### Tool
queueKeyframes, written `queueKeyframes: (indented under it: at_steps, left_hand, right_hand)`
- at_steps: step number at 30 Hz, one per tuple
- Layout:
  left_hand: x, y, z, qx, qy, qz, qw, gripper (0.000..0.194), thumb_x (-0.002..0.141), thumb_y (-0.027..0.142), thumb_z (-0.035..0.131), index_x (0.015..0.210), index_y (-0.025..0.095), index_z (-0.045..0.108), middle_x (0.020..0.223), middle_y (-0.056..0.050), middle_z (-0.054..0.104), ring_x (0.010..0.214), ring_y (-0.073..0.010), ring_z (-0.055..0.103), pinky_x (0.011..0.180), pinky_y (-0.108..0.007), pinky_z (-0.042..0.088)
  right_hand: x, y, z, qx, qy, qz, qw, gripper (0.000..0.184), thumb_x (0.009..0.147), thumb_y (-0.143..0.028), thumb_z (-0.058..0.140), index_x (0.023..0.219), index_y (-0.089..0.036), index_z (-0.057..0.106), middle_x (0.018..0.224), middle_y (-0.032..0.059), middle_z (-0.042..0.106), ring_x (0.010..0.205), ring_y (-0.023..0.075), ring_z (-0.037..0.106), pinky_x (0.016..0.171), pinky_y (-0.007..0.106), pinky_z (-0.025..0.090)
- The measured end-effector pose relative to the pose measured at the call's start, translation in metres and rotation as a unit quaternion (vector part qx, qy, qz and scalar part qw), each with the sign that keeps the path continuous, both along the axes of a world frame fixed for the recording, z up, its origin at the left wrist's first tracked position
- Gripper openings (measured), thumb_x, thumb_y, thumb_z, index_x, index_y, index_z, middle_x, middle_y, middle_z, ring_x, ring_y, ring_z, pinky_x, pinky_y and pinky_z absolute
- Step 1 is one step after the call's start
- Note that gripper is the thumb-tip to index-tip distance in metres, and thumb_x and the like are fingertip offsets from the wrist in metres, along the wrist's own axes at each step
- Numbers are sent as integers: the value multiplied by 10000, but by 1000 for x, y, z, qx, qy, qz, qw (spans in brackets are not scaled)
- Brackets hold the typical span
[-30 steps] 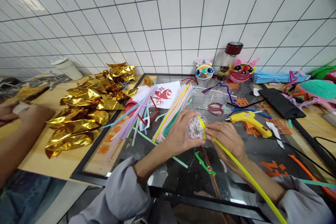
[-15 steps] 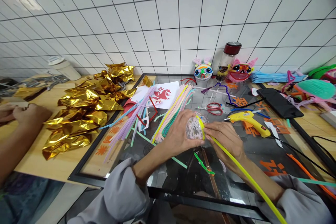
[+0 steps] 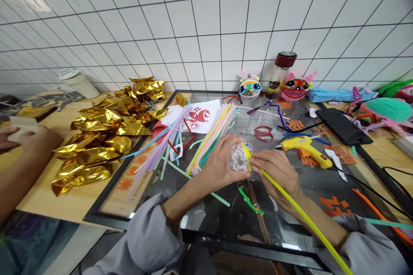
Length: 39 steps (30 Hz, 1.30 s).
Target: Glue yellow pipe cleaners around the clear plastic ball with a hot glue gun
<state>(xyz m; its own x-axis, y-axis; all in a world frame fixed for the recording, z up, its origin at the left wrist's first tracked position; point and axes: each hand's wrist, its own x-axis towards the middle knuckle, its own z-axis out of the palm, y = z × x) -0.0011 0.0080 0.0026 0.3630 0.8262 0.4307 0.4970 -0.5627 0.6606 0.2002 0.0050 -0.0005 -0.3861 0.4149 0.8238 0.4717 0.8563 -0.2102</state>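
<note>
Wrapped around a clear, rounded ball-like piece (image 3: 238, 158), my left hand (image 3: 220, 161) keeps it above the dark glass panel. A yellow strip runs along the right side of that piece. My right hand (image 3: 280, 174) pinches a long yellow pipe cleaner (image 3: 306, 220) against the piece's edge; its tail slants down to the lower right. Below the hands lies a short green strip (image 3: 250, 201). Right of my right hand rests a yellow glue gun (image 3: 305, 148), with red-handled scissors (image 3: 263, 133) behind it. Left of my left hand is a bundle of pastel pipe cleaners (image 3: 211, 137).
Crumpled gold foil (image 3: 100, 124) covers the wooden table at left, near a co-worker's hand (image 3: 40, 139) holding a pale piece. Along the tiled wall stand a bottle (image 3: 280, 75) and two decorated animal faces. A black phone (image 3: 343, 125) lies at right, with the glue gun's cord nearby.
My hands and the yellow pipe cleaner have hardly moved. At left, the co-worker's pale piece has been raised and shows more of its surface.
</note>
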Motion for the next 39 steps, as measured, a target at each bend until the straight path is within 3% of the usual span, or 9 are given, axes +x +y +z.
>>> queueKeyframes:
  at_steps: [7,12,20,28,34,39]
  left_hand:
    - [1,-2,1,2,-5,5,1000,817,667,380,847,1330,215,400,1332,-132,513,1274,-313,495,1109,-492,409]
    - [2,-4,0,-34,-22,32,999,1048,632,386,870,1460,218,250,1434,-162,441,1333,-345,465,1129,-520,393]
    - [0,-2,5,-7,10,-7,1000,747,707,390,823,1323,210,439,1359,-150,506,1340,-316,453,1159,-510,371]
    - [1,-3,4,-9,30,-5,999,874,624,434,874,1334,204,418,1385,-167,482,1375,-332,424,1187,-536,334]
    - [0,-2,1,-6,36,0,999,832,649,338,855,1337,212,404,1435,-176,454,1421,-350,379,1187,-554,328]
    - [1,0,-4,25,25,0,999,814,643,319,842,1325,215,411,1408,-165,479,1366,-337,451,1153,-542,375]
  right_hand:
    - [0,-1,6,5,-14,0,1000,185,877,-111,609,1033,-188,672,978,92,750,902,194,696,787,376,522]
    - [3,0,5,2,-25,2,1000,200,866,-106,619,1042,-185,671,989,98,749,907,205,701,796,382,522]
    - [5,0,4,-4,-27,10,1000,228,854,-89,621,1060,-177,664,1012,102,745,933,206,695,816,383,518]
    - [1,0,3,-21,5,8,1000,174,872,-128,633,1035,-180,662,975,86,747,915,195,694,800,371,514]
    - [1,-2,1,-63,28,3,998,214,875,-144,618,1066,-224,674,971,55,754,911,205,706,820,385,526]
    - [-1,-3,5,-58,35,1,998,271,869,-121,618,1122,-211,654,969,73,746,894,222,704,818,396,526]
